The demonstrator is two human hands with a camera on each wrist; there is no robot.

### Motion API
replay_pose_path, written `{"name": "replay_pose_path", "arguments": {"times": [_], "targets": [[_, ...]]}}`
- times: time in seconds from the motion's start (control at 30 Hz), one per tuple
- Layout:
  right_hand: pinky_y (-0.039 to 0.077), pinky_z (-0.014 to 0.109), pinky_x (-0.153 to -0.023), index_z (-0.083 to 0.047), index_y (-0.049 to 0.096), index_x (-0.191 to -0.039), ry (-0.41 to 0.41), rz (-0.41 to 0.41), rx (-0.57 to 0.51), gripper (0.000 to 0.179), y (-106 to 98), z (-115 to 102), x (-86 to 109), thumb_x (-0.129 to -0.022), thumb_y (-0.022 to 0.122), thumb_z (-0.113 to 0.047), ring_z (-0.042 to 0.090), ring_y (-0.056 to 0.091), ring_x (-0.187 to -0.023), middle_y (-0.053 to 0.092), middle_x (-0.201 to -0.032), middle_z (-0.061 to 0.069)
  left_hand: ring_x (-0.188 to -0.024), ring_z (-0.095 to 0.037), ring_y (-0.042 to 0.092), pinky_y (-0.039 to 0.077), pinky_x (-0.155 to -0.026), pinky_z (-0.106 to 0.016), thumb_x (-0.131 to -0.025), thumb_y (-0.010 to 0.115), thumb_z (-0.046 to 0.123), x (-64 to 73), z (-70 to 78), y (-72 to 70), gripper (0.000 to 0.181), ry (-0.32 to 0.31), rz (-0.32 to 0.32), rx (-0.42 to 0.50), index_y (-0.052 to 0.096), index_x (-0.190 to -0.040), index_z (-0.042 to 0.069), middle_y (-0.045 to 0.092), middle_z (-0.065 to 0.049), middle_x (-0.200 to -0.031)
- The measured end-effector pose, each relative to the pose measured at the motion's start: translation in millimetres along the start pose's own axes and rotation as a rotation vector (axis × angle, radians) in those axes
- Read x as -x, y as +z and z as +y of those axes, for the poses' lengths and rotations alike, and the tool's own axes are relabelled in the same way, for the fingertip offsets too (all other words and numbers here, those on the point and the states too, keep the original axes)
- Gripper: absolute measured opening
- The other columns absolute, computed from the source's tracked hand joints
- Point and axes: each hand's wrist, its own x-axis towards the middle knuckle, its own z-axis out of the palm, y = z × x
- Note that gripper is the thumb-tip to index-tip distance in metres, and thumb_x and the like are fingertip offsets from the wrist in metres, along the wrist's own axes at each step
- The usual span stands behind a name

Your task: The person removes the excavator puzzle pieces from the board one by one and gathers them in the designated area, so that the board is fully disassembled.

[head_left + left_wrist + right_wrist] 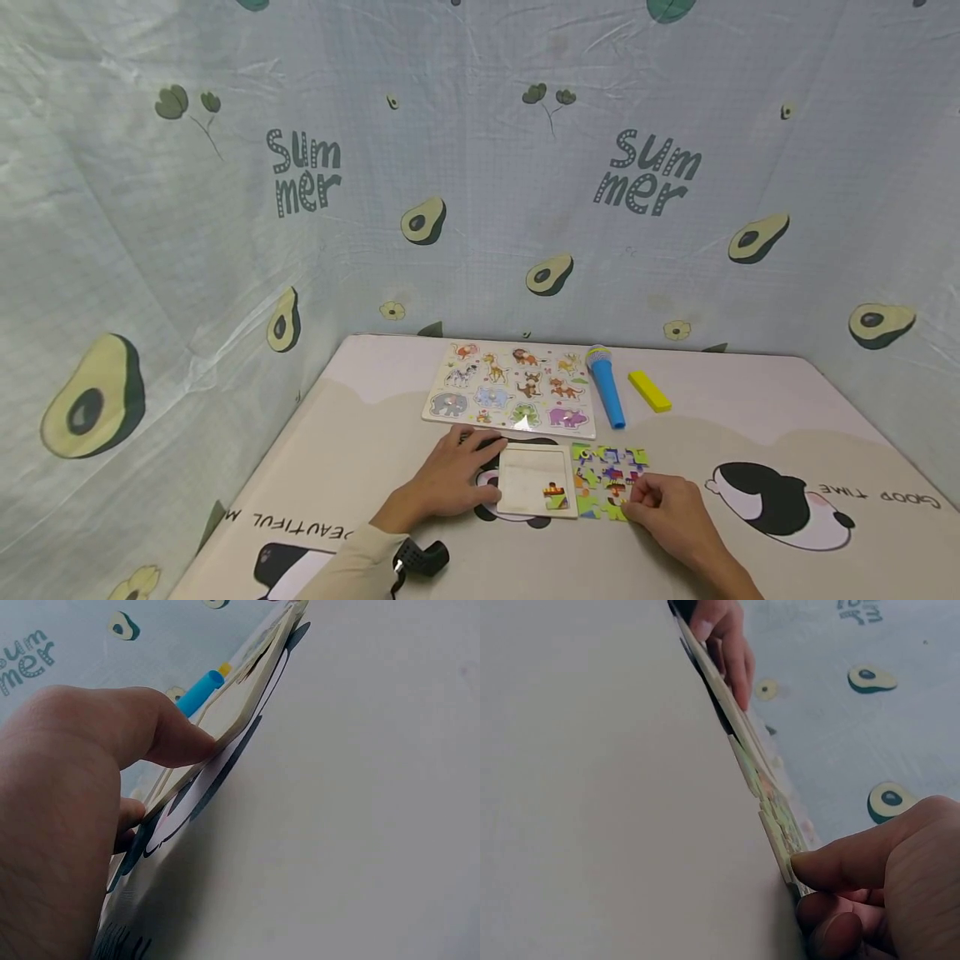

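A shallow wooden puzzle tray (525, 477) lies on the table with a few joined jigsaw pieces (556, 497) in its lower right corner. My left hand (452, 472) rests along its left side, thumb and fingers spread apart against the rim; in the left wrist view the thumb (180, 742) touches the tray's edge. Right of the tray lies a block of colourful jigsaw pieces (611, 483). At that block's lower right corner, my right hand (667, 510) pinches a puzzle piece (781, 851) between thumb and fingers. The fingers partly hide this piece.
Behind the tray lies an animal peg puzzle board (510, 387). A blue toy microphone (607, 390) and a yellow block (649, 392) lie to its right. A black strap-like device (423, 557) is at my left wrist. Printed curtains (480, 167) enclose the table's back and sides.
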Motion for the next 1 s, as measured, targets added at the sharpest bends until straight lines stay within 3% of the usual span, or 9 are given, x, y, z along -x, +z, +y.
{"name": "replay_pose_path", "arguments": {"times": [0.2,0.4,0.5,0.63,0.8,1.0], "targets": [[0.038,0.023,-0.058,-0.011,0.064,-0.078,-0.022,-0.011,-0.062,0.019,1.4,-8.0,-1.7,-0.08,0.082,-0.011,0.014,0.048,-0.069,0.052,-0.067,0.0,-0.136,-0.028,0.033,0.031,-0.112,-0.053,-0.086,0.061,0.047,-0.8,-2.1,-0.5,0.072,0.009,0.003,-0.003,0.048,-0.153,0.023,0.042,0.003,-0.155],[0.042,0.023,-0.055,-0.012,0.065,-0.08,-0.098,-0.056,-0.149,0.016,12.5,-33.1,-6.5,-0.081,0.08,-0.007,0.013,0.051,-0.065,0.056,-0.069,-0.002,-0.136,-0.028,0.034,0.032,-0.111,-0.053,-0.086,0.062,0.047,-0.4,-3.5,0.7,0.073,0.014,0.009,-0.001,0.048,-0.153,0.023,0.043,0.004,-0.155],[0.043,0.023,-0.057,-0.012,0.068,-0.087,-0.181,-0.083,-0.119,0.014,17.5,-46.5,-9.9,-0.081,0.08,-0.007,0.013,0.051,-0.066,0.059,-0.074,-0.004,-0.136,-0.028,0.034,0.032,-0.111,-0.053,-0.086,0.062,0.048,-0.9,-3.3,2.2,0.073,0.013,0.008,-0.002,0.048,-0.153,0.024,0.042,0.004,-0.155],[0.044,0.024,-0.063,-0.011,0.072,-0.1,-0.249,-0.168,-0.047,0.023,26.7,-60.3,-14.4,-0.079,0.082,-0.01,0.014,0.051,-0.071,0.065,-0.085,-0.005,-0.136,-0.028,0.034,0.033,-0.111,-0.053,-0.086,0.061,0.049,0.6,-4.0,3.9,0.073,0.008,0.005,-0.003,0.048,-0.153,0.024,0.042,0.004,-0.155],[0.047,0.031,-0.074,-0.012,0.071,-0.105,-0.214,-0.261,0.046,0.033,36.9,-70.9,-17.3,-0.076,0.086,-0.009,0.016,0.052,-0.079,0.064,-0.087,-0.005,-0.136,-0.029,0.033,0.032,-0.111,-0.054,-0.087,0.061,0.048,1.7,-3.6,4.3,0.072,0.009,0.0,0.002,0.048,-0.153,0.024,0.042,0.004,-0.155],[0.045,0.033,-0.074,-0.011,0.072,-0.101,-0.169,-0.253,0.079,0.033,38.5,-81.3,-15.8,-0.073,0.087,-0.003,0.017,0.051,-0.079,0.059,-0.083,-0.003,-0.136,-0.028,0.033,0.033,-0.111,-0.053,-0.087,0.061,0.049,0.2,-2.8,2.3,0.072,0.004,-0.003,-0.01,0.046,-0.154,0.025,0.041,0.004,-0.155]]}}
